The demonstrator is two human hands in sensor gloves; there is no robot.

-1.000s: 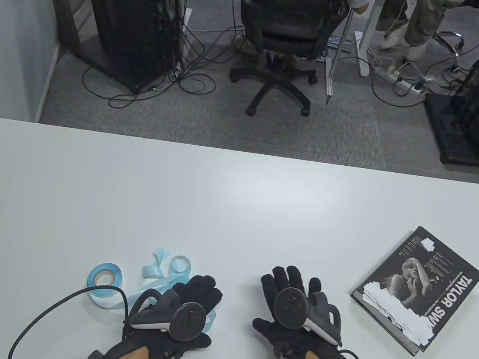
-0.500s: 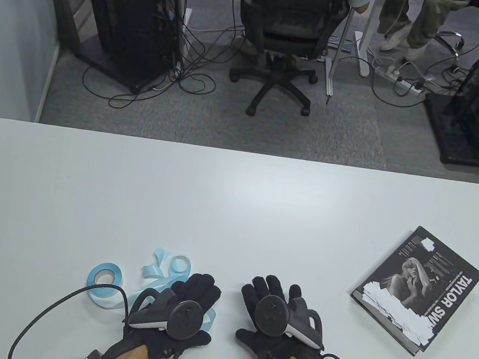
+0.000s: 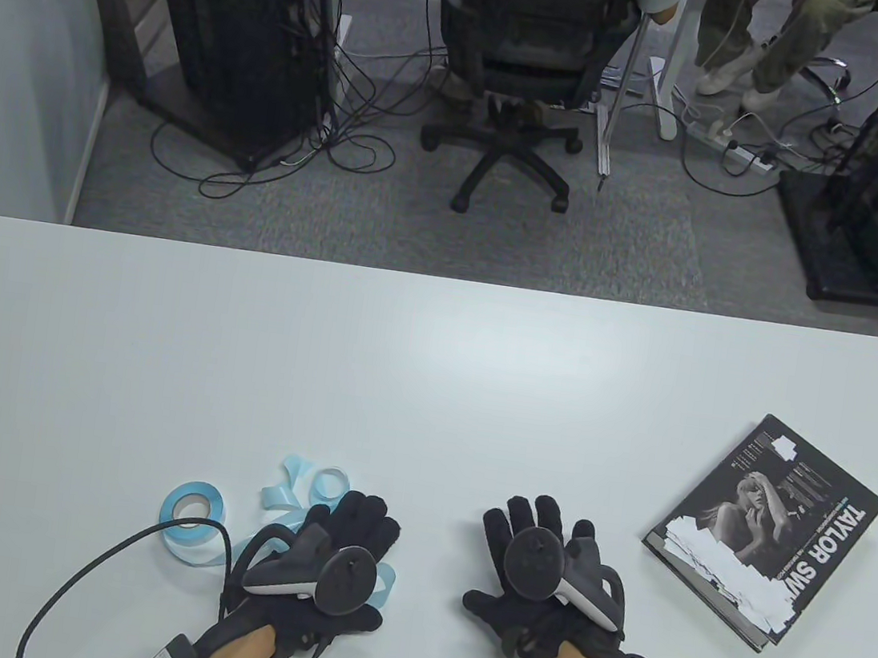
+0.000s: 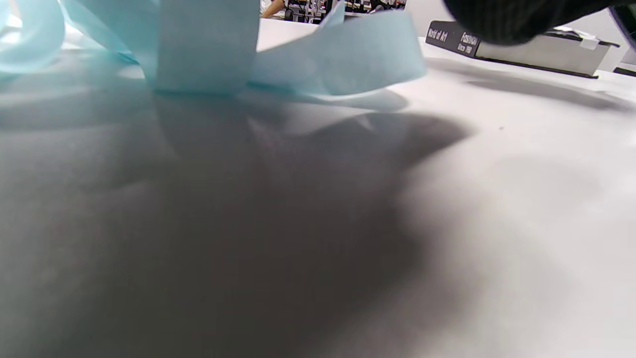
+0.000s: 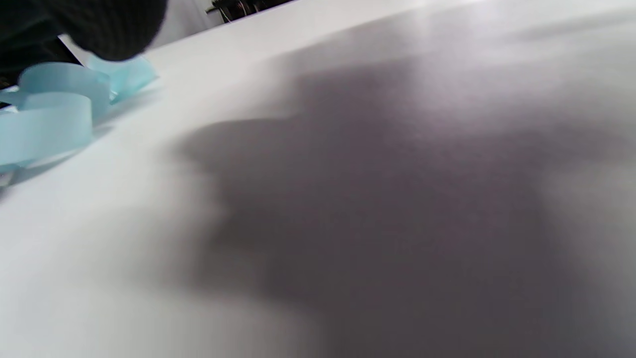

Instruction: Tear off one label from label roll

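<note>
From above, the label roll (image 3: 195, 509) lies at the surface's (image 3: 435, 361) near left, its blue strip (image 3: 304, 493) curling under the left hand (image 3: 331, 565); grip unclear. Right hand (image 3: 544, 577) spread, released. Left wrist: strip (image 4: 278, 54) loose. Right wrist: shadowed surface (image 5: 348, 199).

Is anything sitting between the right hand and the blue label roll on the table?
Yes. The left hand lies directly between the right hand and the label roll, resting over the loose blue strip that trails from it. Otherwise only bare table separates them; the book lies on the far side.
</note>
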